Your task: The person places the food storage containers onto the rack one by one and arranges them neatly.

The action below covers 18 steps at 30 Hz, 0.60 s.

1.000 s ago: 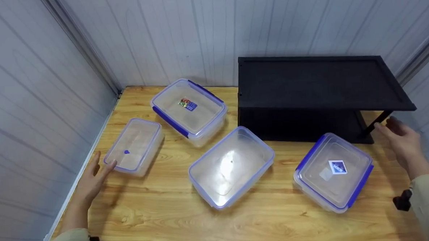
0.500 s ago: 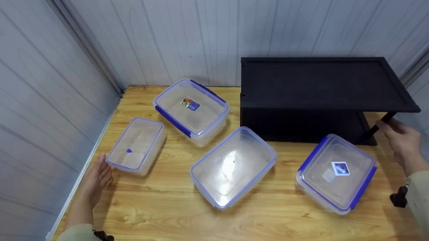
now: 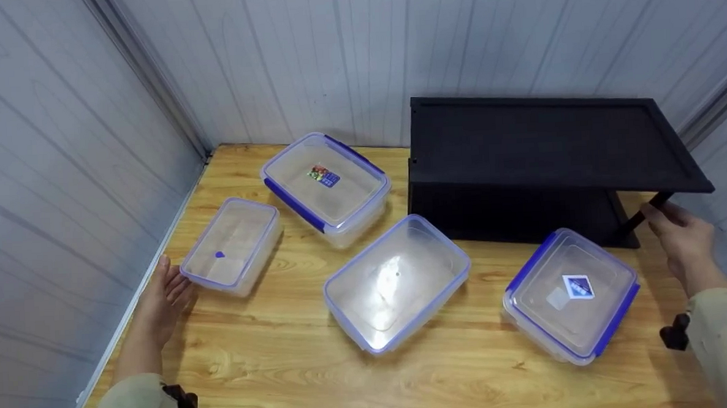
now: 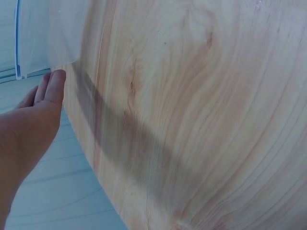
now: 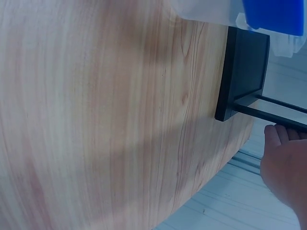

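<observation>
My left hand [image 3: 162, 298] is at the near left corner of a small clear food container [image 3: 230, 243] with a pale blue rim. Its fingers are loosely bent and hold nothing; in the left wrist view the fingertips [image 4: 57, 79] are close to the container wall [image 4: 62, 33], and whether they touch I cannot tell. My right hand [image 3: 687, 239] grips the front right post [image 3: 633, 220] of a black two-tier shelf [image 3: 551, 140], thumb on the near side. In the right wrist view its fingers [image 5: 272, 136] meet the post [image 5: 261, 114]; the thumb is hidden there.
A container with a fruit label [image 3: 326, 181] sits at the back, a large rectangular container [image 3: 397, 282] in the middle. A squarish container with blue clips [image 3: 570, 293] is before the shelf. Panelled walls [image 3: 290, 60] bound the wooden table [image 3: 272, 367].
My right hand has moved slightly left and taken hold of the shelf post. The left hand has shifted and turned beside the small container. The view has shifted slightly; the containers stay put.
</observation>
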Motion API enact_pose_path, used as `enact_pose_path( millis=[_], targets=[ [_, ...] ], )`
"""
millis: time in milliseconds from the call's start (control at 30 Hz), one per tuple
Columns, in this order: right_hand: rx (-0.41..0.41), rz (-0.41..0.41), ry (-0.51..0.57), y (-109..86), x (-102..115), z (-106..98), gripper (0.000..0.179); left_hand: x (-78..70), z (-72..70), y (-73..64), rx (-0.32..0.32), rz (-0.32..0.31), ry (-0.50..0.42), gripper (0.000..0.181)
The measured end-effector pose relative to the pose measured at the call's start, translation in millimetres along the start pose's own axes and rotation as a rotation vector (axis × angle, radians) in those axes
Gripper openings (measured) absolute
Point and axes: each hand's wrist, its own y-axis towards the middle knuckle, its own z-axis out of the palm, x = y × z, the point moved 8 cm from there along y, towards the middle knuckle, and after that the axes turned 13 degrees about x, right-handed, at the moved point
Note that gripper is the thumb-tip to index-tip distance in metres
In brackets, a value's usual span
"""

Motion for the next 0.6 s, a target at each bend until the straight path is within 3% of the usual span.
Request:
enact_pose_path(
  millis=[233,467,600],
  targets=[
    [0.003,0.011,0.041,-0.3,0,1,0.073,0.1,-0.9,1.1,-0.014,-0.021,-0.038,0.092],
    [0.016,-0.022,0.152,-3.8,8,6,0.079,-0.7,-2.3,-0.8,-0.034,0.003,-0.131,0.090],
    [0.006,-0.012,0.152,-2.6,8,5,0.082,0.0,1.3,-1.3,-0.018,0.001,-0.152,0.088]
  ],
)
